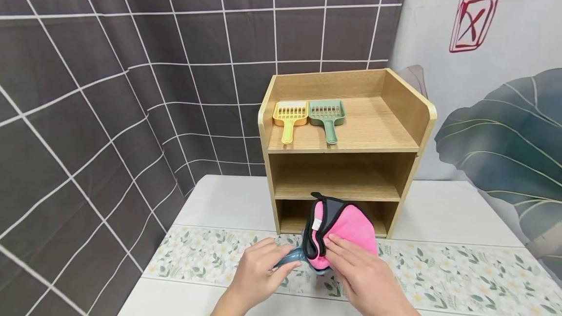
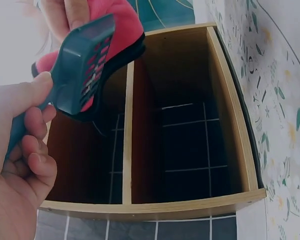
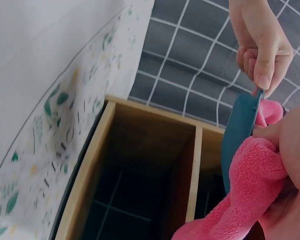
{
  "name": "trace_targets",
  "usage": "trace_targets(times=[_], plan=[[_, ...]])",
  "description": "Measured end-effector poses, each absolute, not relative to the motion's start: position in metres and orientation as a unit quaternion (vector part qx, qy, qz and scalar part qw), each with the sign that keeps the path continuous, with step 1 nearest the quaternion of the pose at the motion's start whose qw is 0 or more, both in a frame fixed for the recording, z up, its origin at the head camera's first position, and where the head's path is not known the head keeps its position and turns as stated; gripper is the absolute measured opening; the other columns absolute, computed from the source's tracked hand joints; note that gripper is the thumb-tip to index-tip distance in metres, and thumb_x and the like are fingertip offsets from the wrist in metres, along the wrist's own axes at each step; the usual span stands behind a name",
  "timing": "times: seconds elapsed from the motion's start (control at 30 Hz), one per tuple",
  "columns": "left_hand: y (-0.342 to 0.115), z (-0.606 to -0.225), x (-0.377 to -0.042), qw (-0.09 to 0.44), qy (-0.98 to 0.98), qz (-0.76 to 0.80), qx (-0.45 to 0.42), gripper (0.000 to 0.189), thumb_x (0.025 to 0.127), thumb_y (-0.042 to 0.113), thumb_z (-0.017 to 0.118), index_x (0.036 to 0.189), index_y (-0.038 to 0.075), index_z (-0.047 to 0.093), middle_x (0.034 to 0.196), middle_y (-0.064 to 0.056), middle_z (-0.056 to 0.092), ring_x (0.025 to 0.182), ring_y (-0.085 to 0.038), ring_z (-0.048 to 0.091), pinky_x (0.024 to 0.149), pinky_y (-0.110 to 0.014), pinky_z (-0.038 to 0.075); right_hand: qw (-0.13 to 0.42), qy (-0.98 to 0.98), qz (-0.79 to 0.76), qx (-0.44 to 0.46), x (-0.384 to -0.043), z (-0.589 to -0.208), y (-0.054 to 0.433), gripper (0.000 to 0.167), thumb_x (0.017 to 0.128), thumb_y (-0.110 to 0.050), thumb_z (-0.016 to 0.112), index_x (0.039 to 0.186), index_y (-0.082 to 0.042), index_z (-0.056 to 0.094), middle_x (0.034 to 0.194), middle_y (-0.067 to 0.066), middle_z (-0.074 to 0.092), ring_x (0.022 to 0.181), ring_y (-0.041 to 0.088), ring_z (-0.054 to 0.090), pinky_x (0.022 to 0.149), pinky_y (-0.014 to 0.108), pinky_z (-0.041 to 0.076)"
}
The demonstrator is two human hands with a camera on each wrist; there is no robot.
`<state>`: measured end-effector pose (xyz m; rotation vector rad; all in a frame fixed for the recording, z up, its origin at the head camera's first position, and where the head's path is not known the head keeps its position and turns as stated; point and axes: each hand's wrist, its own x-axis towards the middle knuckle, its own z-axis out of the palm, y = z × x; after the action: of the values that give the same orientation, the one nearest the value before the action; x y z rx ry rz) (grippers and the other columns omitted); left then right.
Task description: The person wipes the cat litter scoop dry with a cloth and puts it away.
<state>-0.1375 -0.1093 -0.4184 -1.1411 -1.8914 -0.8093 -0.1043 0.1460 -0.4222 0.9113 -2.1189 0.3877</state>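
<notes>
In the head view, my left hand point(image 1: 256, 273) grips the handle of a blue litter scoop point(image 1: 291, 256). A pink cloth point(image 1: 353, 227) with black edging and a grey patch covers most of the scoop's head. My right hand point(image 1: 363, 273) holds this cloth against the scoop. The left wrist view shows the slotted scoop point(image 2: 72, 65) tilted, with pink fabric showing through its slots. Over in the right wrist view, the cloth point(image 3: 250, 175) is bunched under the right hand beside the scoop's side; some of its fingers are hidden.
Behind the hands stands a wooden shelf point(image 1: 342, 199) with open compartments. On its top lie a yellow litter scoop point(image 1: 288, 123) and a green litter scoop point(image 1: 329, 123). The table has a floral strip point(image 1: 197, 252). A dark grid-patterned curtain point(image 1: 197, 87) hangs left and behind.
</notes>
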Motion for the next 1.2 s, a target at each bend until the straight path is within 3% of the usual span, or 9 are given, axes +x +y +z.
trace_targets(times=[0.1,0.3,0.53,0.63,0.77,0.87,0.93,1.07,1.2], plan=[[-0.107,-0.418,-0.141,0.388,-0.734,-0.321,-0.456,0.019,0.089,0.023,0.079,0.098,0.007,0.077,0.077,0.003,0.073,0.062,-0.005,0.053,0.063,-0.007,0.043,0.393,-0.838,0.141,0.352,-0.101,-0.419,0.154,0.053,0.111,-0.035,0.029,0.113,-0.013,0.077,0.123,0.001,0.073,0.113,0.021,0.069,0.12,0.017,0.023],[-0.103,-0.415,-0.145,0.381,-0.722,-0.341,-0.466,0.021,0.085,0.02,0.083,0.099,0.006,0.078,0.083,0.0,0.076,0.067,-0.007,0.061,0.067,-0.012,0.05,0.398,-0.848,0.13,0.325,-0.094,-0.416,0.167,0.056,0.112,-0.035,0.027,0.114,-0.01,0.077,0.123,0.003,0.073,0.115,0.021,0.067,0.12,0.017,0.021],[-0.105,-0.412,-0.149,0.348,-0.724,-0.385,-0.454,0.026,0.077,0.014,0.088,0.1,0.004,0.08,0.087,-0.003,0.078,0.071,-0.009,0.068,0.069,-0.012,0.054,0.422,-0.854,0.179,0.246,-0.092,-0.415,0.19,0.049,0.11,-0.041,0.036,0.116,-0.015,0.077,0.122,0.002,0.073,0.133,-0.011,0.043,0.112,0.009,0.028],[-0.109,-0.412,-0.149,0.321,-0.733,-0.409,-0.439,0.026,0.077,0.013,0.088,0.1,0.004,0.08,0.086,-0.002,0.078,0.072,-0.008,0.068,0.066,-0.011,0.053,0.407,-0.864,0.239,0.177,-0.093,-0.413,0.203,0.032,0.105,-0.036,0.056,0.114,-0.013,0.077,0.111,0.005,0.077,0.116,-0.011,0.058,0.096,0.003,0.04],[-0.113,-0.413,-0.15,0.289,-0.755,-0.427,-0.404,0.026,0.077,0.015,0.089,0.1,0.007,0.081,0.087,0.001,0.078,0.075,-0.006,0.067,0.066,-0.012,0.052,0.33,-0.892,0.307,0.029,-0.093,-0.406,0.218,0.02,0.09,-0.017,0.077,0.108,-0.007,0.079,0.095,0.012,0.078,0.082,0.013,0.073,0.066,0.005,0.046],[-0.115,-0.415,-0.149,0.28,-0.774,-0.426,-0.376,0.028,0.074,0.018,0.091,0.099,0.009,0.082,0.086,0.004,0.077,0.077,-0.005,0.065,0.067,-0.012,0.051,0.271,-0.901,0.332,-0.068,-0.093,-0.395,0.226,0.022,0.09,-0.021,0.078,0.107,-0.007,0.079,0.091,0.015,0.077,0.076,0.021,0.07,0.059,0.011,0.042],[-0.115,-0.416,-0.148,0.281,-0.783,-0.422,-0.361,0.028,0.072,0.019,0.092,0.098,0.011,0.082,0.084,0.006,0.077,0.076,-0.004,0.064,0.066,-0.011,0.05,0.265,-0.891,0.352,-0.113,-0.093,-0.385,0.226,0.025,0.092,-0.026,0.076,0.109,-0.008,0.079,0.092,0.016,0.077,0.074,0.007,0.066,0.059,0.012,0.042],[-0.113,-0.414,-0.146,0.268,-0.798,-0.421,-0.338,0.028,0.071,0.021,0.092,0.096,0.013,0.083,0.083,0.008,0.077,0.074,-0.002,0.058,0.061,-0.009,0.046,0.39,-0.826,0.401,-0.07,-0.093,-0.373,0.212,0.023,0.087,-0.015,0.079,0.108,-0.005,0.079,0.083,0.018,0.075,0.064,-0.017,0.054,0.054,0.006,0.042],[-0.104,-0.411,-0.144,0.261,-0.79,-0.43,-0.351,0.027,0.072,0.021,0.092,0.096,0.013,0.082,0.086,0.006,0.078,0.073,-0.003,0.056,0.06,-0.007,0.044,0.506,-0.767,0.356,0.172,-0.098,-0.383,0.183,0.022,0.094,-0.017,0.071,0.106,0.001,0.078,0.079,0.016,0.075,0.056,-0.006,0.058,0.052,0.008,0.047]])
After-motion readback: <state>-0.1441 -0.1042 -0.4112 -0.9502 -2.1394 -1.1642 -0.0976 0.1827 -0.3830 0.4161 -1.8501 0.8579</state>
